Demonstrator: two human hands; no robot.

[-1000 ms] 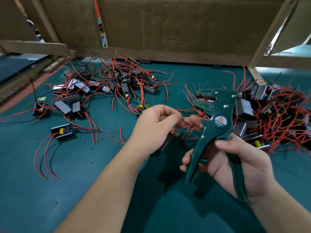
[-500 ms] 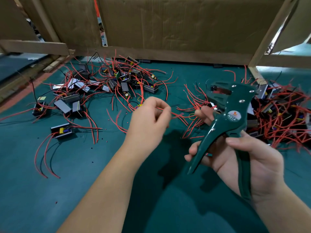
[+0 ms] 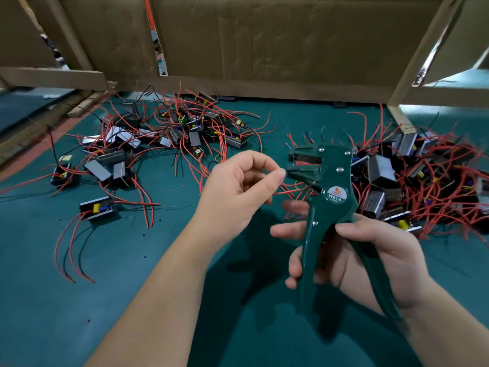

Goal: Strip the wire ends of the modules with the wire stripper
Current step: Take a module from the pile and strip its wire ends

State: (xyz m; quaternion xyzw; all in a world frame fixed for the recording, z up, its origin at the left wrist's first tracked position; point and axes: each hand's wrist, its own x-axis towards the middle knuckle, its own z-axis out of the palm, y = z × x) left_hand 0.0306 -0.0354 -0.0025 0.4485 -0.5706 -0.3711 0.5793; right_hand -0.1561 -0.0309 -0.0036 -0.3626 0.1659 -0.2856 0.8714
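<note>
Gripping dark green wire stripper [image 3: 335, 198], W01A label, handles spread, centre-right of frame, in right hand [image 3: 370, 256]. Pinching red wire [image 3: 289, 191] just beside jaws with left hand [image 3: 235, 193] fingers [image 3: 275, 179]. One stripper; two heaps on table [image 3: 79, 300]: upper-left module heap [image 3: 185, 131], right-edge module heap [image 3: 397, 181].

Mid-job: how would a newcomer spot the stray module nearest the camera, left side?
On the green mat, look left of the left hand, nearer the camera than the left pile of modules. One module with a yellow part lies there. Unlike its neighbours, it sits alone, long red wires arcing toward the camera.
</note>
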